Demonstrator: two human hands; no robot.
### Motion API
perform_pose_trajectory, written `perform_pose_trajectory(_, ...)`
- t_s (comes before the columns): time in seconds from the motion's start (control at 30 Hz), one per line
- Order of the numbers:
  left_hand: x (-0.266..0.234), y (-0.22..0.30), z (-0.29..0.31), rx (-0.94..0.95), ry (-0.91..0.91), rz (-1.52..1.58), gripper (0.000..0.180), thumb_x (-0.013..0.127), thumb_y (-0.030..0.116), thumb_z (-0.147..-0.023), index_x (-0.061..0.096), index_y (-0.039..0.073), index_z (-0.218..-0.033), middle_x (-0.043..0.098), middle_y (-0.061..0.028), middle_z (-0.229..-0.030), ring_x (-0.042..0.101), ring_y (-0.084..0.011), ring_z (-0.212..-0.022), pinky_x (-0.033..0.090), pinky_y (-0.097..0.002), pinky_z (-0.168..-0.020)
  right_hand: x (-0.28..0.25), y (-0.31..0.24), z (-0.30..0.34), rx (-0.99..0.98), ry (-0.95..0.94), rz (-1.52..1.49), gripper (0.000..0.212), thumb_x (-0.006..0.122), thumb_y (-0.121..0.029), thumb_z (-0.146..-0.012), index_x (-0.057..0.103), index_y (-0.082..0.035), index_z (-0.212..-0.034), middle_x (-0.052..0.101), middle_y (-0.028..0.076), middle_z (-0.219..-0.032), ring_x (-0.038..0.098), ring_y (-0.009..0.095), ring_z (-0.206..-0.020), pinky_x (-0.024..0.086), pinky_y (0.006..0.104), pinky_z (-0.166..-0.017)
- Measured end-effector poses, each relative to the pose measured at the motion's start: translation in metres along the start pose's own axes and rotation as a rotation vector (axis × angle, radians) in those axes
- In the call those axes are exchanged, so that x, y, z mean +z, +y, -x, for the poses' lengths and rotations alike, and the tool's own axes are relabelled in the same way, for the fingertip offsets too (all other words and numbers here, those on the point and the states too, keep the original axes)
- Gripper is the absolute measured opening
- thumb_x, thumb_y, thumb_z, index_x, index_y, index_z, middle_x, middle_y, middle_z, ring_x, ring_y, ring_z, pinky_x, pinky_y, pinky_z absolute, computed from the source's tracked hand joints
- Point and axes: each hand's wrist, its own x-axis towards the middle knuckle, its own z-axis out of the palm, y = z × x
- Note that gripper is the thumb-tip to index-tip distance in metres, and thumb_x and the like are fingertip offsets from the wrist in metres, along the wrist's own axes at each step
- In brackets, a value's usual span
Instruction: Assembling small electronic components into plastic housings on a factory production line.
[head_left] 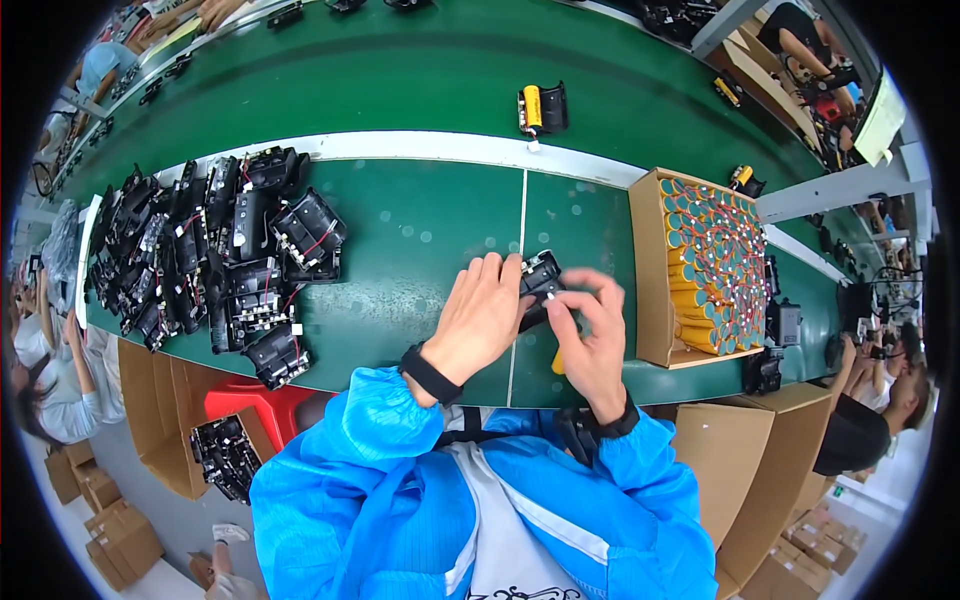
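Over the table's middle, my left hand [475,315] grips a black plastic housing [541,270] with small parts and wiring inside. Its fingers reach across the left side of the piece and cover part of it. My right hand [592,340] is closed in a pinch at the housing's right side, thumb and forefinger meeting at a small white connector [549,297]. A yellow cylindrical battery [558,363] shows just below, mostly hidden by my right hand; whether its lead joins the connector I cannot tell.
Many black housings [250,225] lie piled at the left. At the right stands a cardboard box [650,270] packed with yellow batteries and red wires. Beyond a white rail [420,146], a housing with a yellow battery [541,108] lies on the green belt [400,85]. A red stool [262,400] stands below.
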Motion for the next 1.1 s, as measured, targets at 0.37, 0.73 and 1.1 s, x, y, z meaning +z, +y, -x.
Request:
perform_pose_trajectory(0.37,-0.003,-0.006,0.000,0.105,0.045,-0.121,0.047,0.065,0.020,-0.086,0.050,-0.007,-0.121,0.058,-0.0163,-0.100,0.056,-0.0303,-0.094,0.044,-0.0393,-0.081,0.022,0.020,-0.023,-0.006,0.037,0.198,0.006,0.069,-0.006,-0.085,0.070,-0.003,-0.091,0.056,0.013,-0.124,0.057,0.025,-0.107,0.046,0.0352,-0.091)
perform_pose_trajectory(0.73,-0.006,-0.009,-0.005,0.119,-0.033,-0.078,0.048,0.067,0.015,-0.084,0.050,-0.008,-0.123,0.058,-0.0186,-0.104,0.056,-0.0333,-0.098,0.045,-0.0410,-0.085,0.022,0.019,-0.024,0.093,0.015,0.202,0.008,0.067,-0.006,-0.087,0.070,-0.002,-0.093,0.056,0.014,-0.123,0.056,0.026,-0.114,0.044,0.0339,-0.095)
perform_pose_trajectory(1.1,-0.008,-0.008,-0.005,0.101,-0.056,-0.067,0.047,0.067,0.015,-0.084,0.050,-0.008,-0.122,0.059,-0.0195,-0.105,0.056,-0.0341,-0.098,0.045,-0.0419,-0.086,0.025,0.015,-0.024,0.076,0.026,0.228,0.008,0.066,-0.006,-0.088,0.070,-0.002,-0.094,0.056,0.013,-0.124,0.055,0.026,-0.116,0.043,0.0342,-0.097)
